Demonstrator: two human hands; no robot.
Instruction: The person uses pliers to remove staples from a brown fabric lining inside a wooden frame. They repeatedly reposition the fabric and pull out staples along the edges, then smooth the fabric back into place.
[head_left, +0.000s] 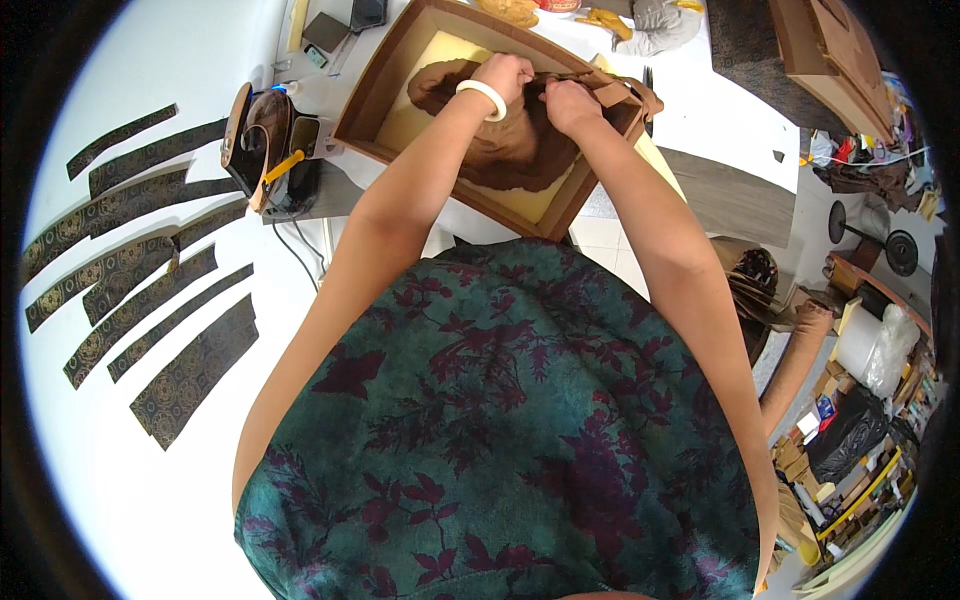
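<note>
A shallow brown box (pixel 372 108) with a pale yellow foam lining lies on the white table. Brown fabric (pixel 505 150) lies spread inside it. My left hand (pixel 505 75), with a white bangle on the wrist, presses on the fabric's upper part with its fingers closed on it. My right hand (pixel 570 105) grips the same fabric right beside it, near the box's far right corner, where a small brown flap (pixel 612 92) sticks up. Both hands are close together, almost touching.
Several dark patterned fabric strips (pixel 130 290) lie on the table at the left. An electric iron (pixel 262 145) with a cord stands left of the box. A phone (pixel 366 12) lies beyond. Cardboard boxes (pixel 830 55), rolls and clutter fill the floor at right.
</note>
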